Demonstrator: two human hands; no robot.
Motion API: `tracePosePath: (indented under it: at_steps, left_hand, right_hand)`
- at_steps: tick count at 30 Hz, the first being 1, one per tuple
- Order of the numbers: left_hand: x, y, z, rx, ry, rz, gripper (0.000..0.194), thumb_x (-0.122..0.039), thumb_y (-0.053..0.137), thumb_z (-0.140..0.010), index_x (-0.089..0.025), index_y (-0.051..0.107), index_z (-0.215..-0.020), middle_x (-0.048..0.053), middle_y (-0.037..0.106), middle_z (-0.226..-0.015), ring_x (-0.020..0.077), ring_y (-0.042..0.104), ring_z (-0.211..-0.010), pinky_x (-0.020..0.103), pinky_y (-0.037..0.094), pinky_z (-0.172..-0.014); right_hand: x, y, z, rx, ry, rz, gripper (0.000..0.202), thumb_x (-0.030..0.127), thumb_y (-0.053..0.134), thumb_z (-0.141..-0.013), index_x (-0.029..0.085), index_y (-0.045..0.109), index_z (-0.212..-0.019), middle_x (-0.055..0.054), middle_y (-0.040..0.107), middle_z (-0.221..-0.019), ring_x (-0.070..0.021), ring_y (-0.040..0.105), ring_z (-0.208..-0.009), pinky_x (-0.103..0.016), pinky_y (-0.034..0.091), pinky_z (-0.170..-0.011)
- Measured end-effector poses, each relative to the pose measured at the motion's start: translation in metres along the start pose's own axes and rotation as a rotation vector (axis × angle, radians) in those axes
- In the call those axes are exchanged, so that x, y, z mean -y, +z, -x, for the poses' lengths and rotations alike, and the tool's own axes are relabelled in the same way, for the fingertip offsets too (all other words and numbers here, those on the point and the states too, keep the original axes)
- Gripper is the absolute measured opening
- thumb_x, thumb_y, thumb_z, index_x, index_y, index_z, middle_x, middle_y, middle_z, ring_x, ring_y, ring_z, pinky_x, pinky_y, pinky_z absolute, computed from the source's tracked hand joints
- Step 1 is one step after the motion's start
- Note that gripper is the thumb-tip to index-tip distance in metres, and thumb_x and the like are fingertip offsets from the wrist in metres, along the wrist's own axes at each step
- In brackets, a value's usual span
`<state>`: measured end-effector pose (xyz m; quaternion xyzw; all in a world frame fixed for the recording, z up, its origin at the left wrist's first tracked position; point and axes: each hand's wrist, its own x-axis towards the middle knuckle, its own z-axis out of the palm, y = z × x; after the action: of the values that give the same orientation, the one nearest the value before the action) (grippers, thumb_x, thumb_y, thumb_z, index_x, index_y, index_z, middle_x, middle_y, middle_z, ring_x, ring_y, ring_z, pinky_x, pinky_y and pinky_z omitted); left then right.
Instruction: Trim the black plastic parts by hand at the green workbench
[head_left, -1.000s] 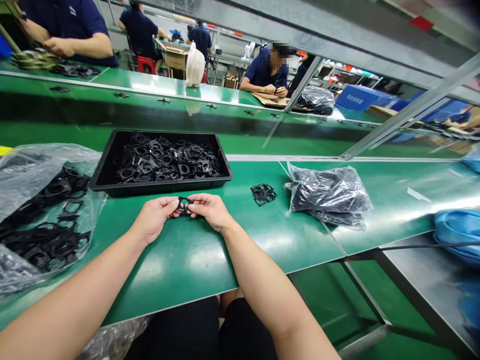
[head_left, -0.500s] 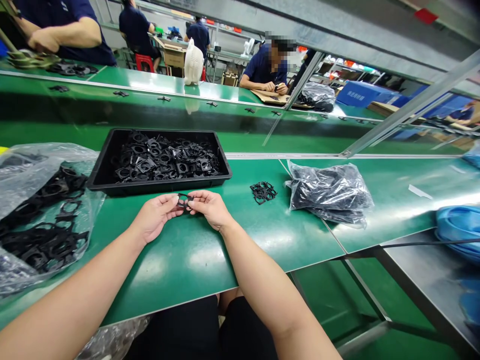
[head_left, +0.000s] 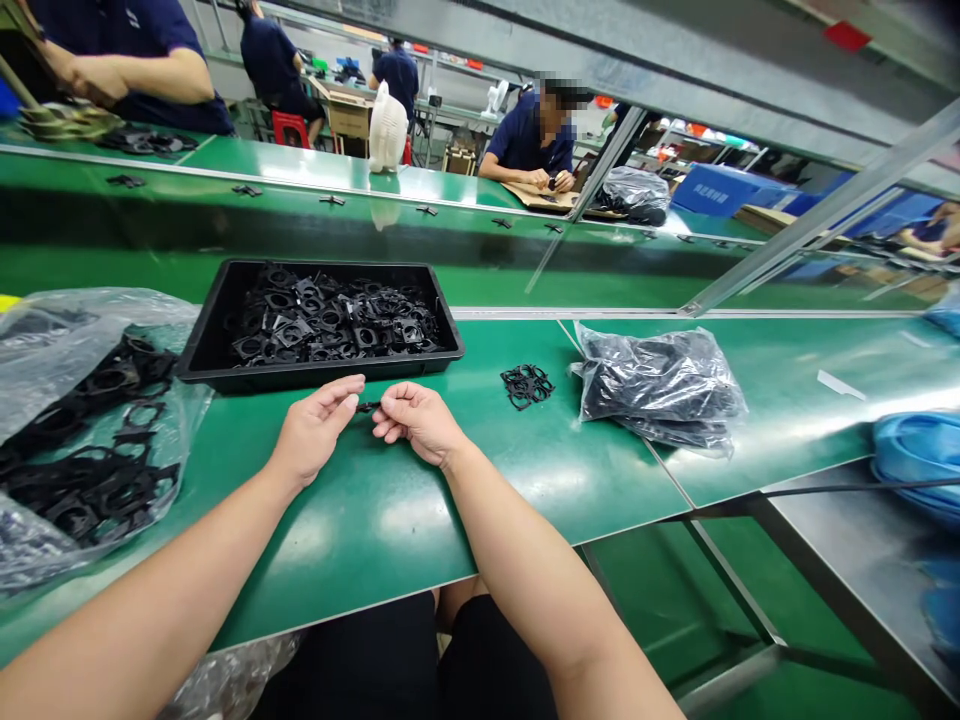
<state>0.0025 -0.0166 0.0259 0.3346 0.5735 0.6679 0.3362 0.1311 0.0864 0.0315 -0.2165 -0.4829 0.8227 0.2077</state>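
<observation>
From your head camera: your left hand (head_left: 315,432) and right hand (head_left: 417,420) pinch one small black plastic part (head_left: 367,407) between closed fingers, just above the table (head_left: 390,520). The black tray (head_left: 225,368) beyond looks well filled; the clear bag (head_left: 67,330) at left holds many more.

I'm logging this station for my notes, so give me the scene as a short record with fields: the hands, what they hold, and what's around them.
left hand: pinches one end of a small black plastic part
right hand: pinches the other end of the same part
surface: green bench top
behind hands: black tray filled with black plastic pieces
left side: clear bag of black frames
right of hands: loose black frame cluster, then a closed bag of black parts
beyond: green conveyor, other people seated at work
</observation>
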Motion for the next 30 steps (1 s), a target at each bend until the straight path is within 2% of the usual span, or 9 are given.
tracePosePath:
  at_steps: [3,5,7,10,12,14,19,26,30]
  left_hand:
    - [-0.004,0.000,0.002,0.180,-0.188,0.129,0.034,-0.044,0.064,-0.078,-0.014,0.070,-0.092,0.011,0.071,-0.096,0.0207,0.065,-0.088,0.035,0.049,-0.083]
    - [-0.006,-0.001,0.002,0.244,-0.312,0.207,0.033,-0.043,0.064,-0.078,-0.012,0.070,-0.087,0.011,0.072,-0.086,0.0189,0.066,-0.076,0.034,0.050,-0.075]
    - [-0.007,-0.002,0.001,0.229,-0.371,0.261,0.029,-0.040,0.068,-0.075,-0.013,0.069,-0.086,0.009,0.071,-0.084,0.0180,0.067,-0.073,0.032,0.051,-0.072]
    - [-0.007,-0.002,-0.001,0.200,-0.397,0.322,0.027,-0.037,0.071,-0.073,-0.015,0.069,-0.088,0.007,0.071,-0.084,0.0177,0.067,-0.073,0.031,0.052,-0.070]
    - [-0.007,-0.002,-0.001,0.208,-0.396,0.325,0.028,-0.037,0.071,-0.073,-0.014,0.069,-0.088,0.007,0.071,-0.083,0.0176,0.067,-0.073,0.030,0.052,-0.070]
    - [-0.008,-0.001,0.000,0.217,-0.393,0.315,0.028,-0.037,0.071,-0.073,-0.013,0.070,-0.087,0.007,0.071,-0.082,0.0174,0.067,-0.073,0.030,0.051,-0.070]
    - [-0.009,-0.001,0.001,0.231,-0.388,0.296,0.027,-0.036,0.071,-0.072,-0.013,0.071,-0.086,0.007,0.070,-0.081,0.0156,0.064,-0.072,0.029,0.050,-0.070]
    - [-0.008,-0.002,0.002,0.234,-0.358,0.211,0.027,-0.033,0.075,-0.068,-0.014,0.073,-0.088,0.007,0.070,-0.087,0.0122,0.060,-0.075,0.026,0.047,-0.074]
    - [-0.012,-0.003,0.003,0.286,-0.356,0.151,0.027,-0.031,0.077,-0.067,-0.013,0.074,-0.087,0.006,0.070,-0.084,0.0116,0.059,-0.075,0.024,0.047,-0.073]
  right_hand:
    - [-0.002,-0.001,0.000,-0.018,-0.004,0.072,0.043,0.050,0.075,-0.064,0.015,0.056,-0.078,0.001,0.064,-0.057,-0.0089,0.059,-0.044,-0.015,0.041,-0.037]
    - [-0.004,0.000,0.000,-0.048,-0.035,0.150,0.040,0.051,0.072,-0.067,0.015,0.057,-0.078,0.004,0.060,-0.052,-0.0067,0.052,-0.039,-0.015,0.036,-0.035]
    - [-0.005,0.001,0.000,-0.120,-0.140,0.255,0.035,0.048,0.071,-0.068,0.016,0.060,-0.079,0.004,0.057,-0.054,-0.0056,0.048,-0.042,-0.017,0.037,-0.039]
    - [-0.005,0.002,0.002,-0.226,-0.423,0.463,0.025,0.038,0.074,-0.067,0.019,0.065,-0.080,0.000,0.060,-0.073,-0.0090,0.052,-0.061,-0.022,0.045,-0.057]
    - [-0.004,0.003,0.004,-0.230,-0.562,0.586,0.017,0.033,0.074,-0.069,0.021,0.068,-0.080,-0.003,0.059,-0.084,-0.0122,0.053,-0.073,-0.025,0.046,-0.065]
    - [-0.004,0.003,0.006,-0.203,-0.615,0.667,0.011,0.031,0.071,-0.072,0.022,0.069,-0.080,-0.004,0.059,-0.085,-0.0140,0.054,-0.077,-0.027,0.045,-0.066]
    - [-0.004,0.001,0.006,-0.166,-0.636,0.732,0.008,0.030,0.067,-0.077,0.022,0.068,-0.077,-0.003,0.060,-0.081,-0.0153,0.055,-0.078,-0.028,0.044,-0.067]
    - [0.000,-0.003,0.007,-0.079,-0.656,0.768,0.010,0.028,0.064,-0.079,0.020,0.062,-0.074,-0.003,0.061,-0.084,-0.0146,0.057,-0.083,-0.029,0.045,-0.078]
    - [-0.004,-0.001,0.007,-0.117,-0.546,0.572,0.020,0.031,0.072,-0.070,0.019,0.056,-0.070,0.001,0.058,-0.073,-0.0114,0.054,-0.069,-0.026,0.045,-0.067]
